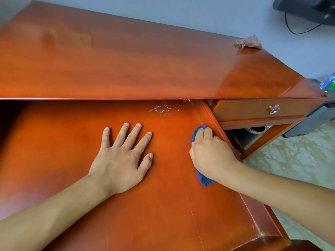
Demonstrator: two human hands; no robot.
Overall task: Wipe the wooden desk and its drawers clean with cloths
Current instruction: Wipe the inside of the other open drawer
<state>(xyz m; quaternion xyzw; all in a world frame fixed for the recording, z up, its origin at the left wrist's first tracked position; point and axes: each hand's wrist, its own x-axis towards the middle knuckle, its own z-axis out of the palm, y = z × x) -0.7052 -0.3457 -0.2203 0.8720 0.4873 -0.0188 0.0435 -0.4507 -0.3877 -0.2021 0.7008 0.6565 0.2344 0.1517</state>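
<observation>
The glossy red-brown wooden desk fills the view, and its wide middle drawer is pulled out toward me. My left hand lies flat on the drawer's bottom with fingers spread. My right hand holds a blue cloth against the drawer's right inner edge, fingers curled over it. White smears mark the drawer bottom near the back. A smaller drawer with a metal ring handle is closed at the right.
A crumpled brown cloth lies on the desk's far right corner. Beyond the desk are a grey wall, a black device with a cable at top right, a dark box, and patterned floor on the right.
</observation>
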